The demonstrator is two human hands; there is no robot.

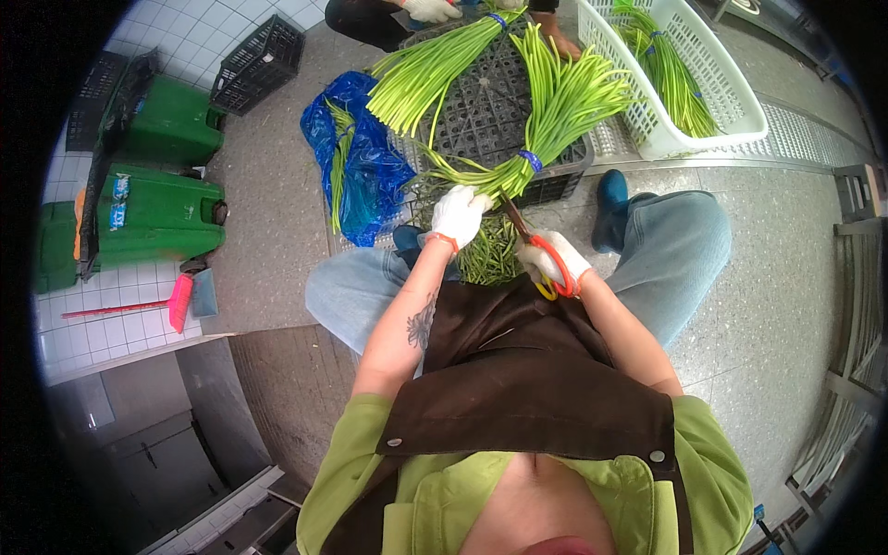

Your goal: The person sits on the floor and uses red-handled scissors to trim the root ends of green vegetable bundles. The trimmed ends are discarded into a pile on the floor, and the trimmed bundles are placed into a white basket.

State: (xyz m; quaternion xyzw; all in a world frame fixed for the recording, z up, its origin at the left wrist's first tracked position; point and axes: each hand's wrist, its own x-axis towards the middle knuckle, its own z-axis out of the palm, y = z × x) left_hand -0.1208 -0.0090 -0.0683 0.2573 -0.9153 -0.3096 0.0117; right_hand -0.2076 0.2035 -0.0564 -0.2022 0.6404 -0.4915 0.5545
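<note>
My left hand (460, 215), in a white glove, is closed around the lower end of a bundle of garlic scapes (569, 106) tied with a blue band (530, 161). The stalks fan out up and to the right over a black crate (486, 102). In my right hand (566, 263), also gloved, are scissors (552, 268) with orange-red and yellow handles. Their blades reach up to the stalk ends beside my left hand. Below, between my knees, lies a heap of short green cut pieces (490, 252); whatever holds them is mostly hidden.
Another tied bundle (439, 69) rests on the crate, near a co-worker's gloved hand (431, 9). A white basket (731, 92) at upper right holds more scapes. Left of the crate is a blue plastic bag (370, 176) with loose stalks. Green bins (157, 217) stand further left.
</note>
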